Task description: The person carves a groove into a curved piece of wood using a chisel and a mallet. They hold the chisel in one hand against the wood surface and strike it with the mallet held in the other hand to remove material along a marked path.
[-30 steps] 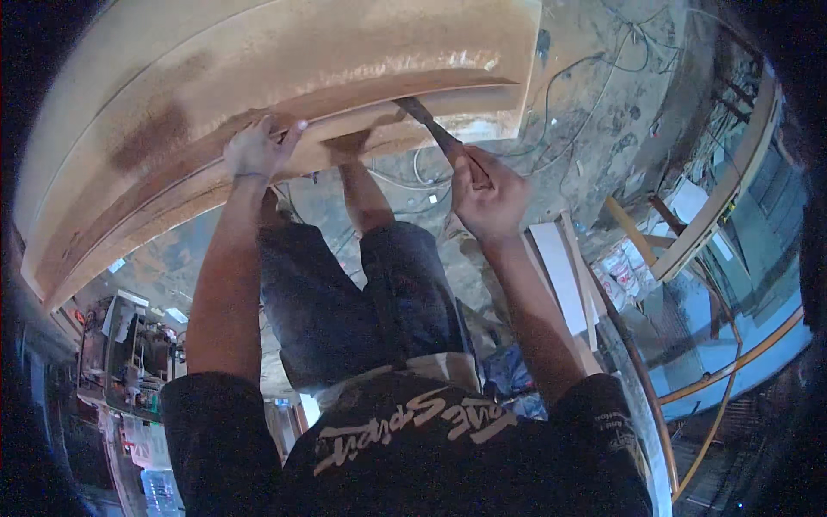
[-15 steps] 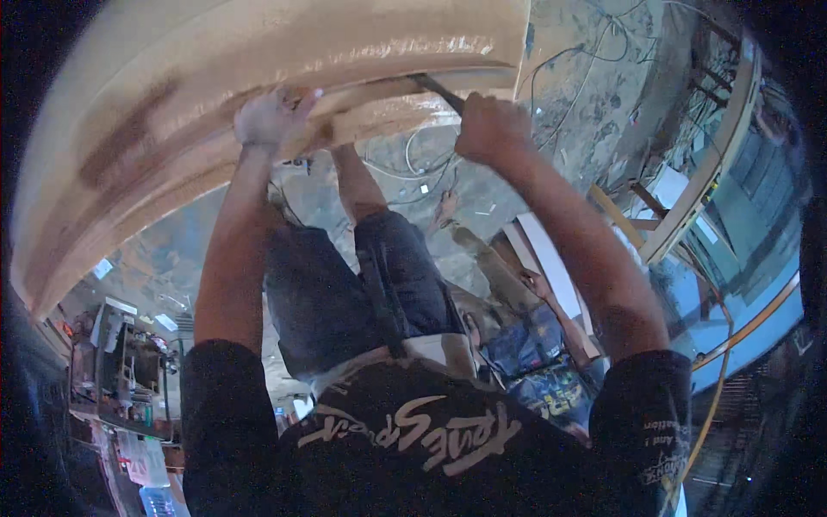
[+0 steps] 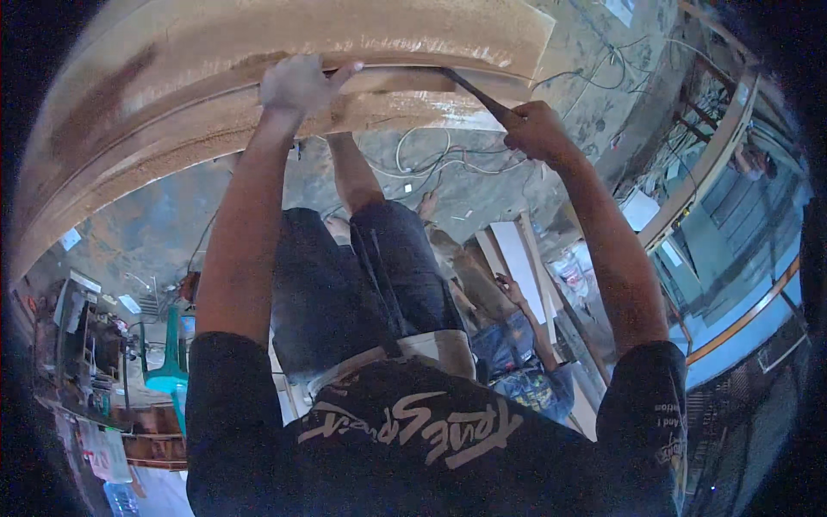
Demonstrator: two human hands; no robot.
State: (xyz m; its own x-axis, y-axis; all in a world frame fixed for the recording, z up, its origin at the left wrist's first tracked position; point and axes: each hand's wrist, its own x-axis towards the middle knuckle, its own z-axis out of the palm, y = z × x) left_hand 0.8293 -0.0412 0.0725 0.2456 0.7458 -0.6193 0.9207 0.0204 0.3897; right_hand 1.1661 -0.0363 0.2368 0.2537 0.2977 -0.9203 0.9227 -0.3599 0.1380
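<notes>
A large curved wooden piece (image 3: 189,60), light brown with darker patches and long ridges, spans the top of the view. My right hand (image 3: 538,131) is closed around one end of a long, narrow, dark tool (image 3: 484,96) that resembles a file. Its far tip meets the wood at a dark groove between two ridges. Further left, my left hand (image 3: 297,86) lies on the ridge, back upward. The thumb stretches out to the right along the groove, while the other fingertips are hard to make out. A bare gap of groove separates the two hands.
Pale cables (image 3: 422,151) loop across the stained floor below the wood. Another person (image 3: 517,345) in dark blue clothing is low at the right, beside white boards (image 3: 517,258). A teal plastic seat (image 3: 168,375) stands at the left, near cluttered shelves (image 3: 82,336). A wooden frame (image 3: 719,164) rises at the right.
My right hand has drawn to the right with the dark tool. My left hand has shifted right and up along the wood. The view has moved, bringing the teal seat into sight.
</notes>
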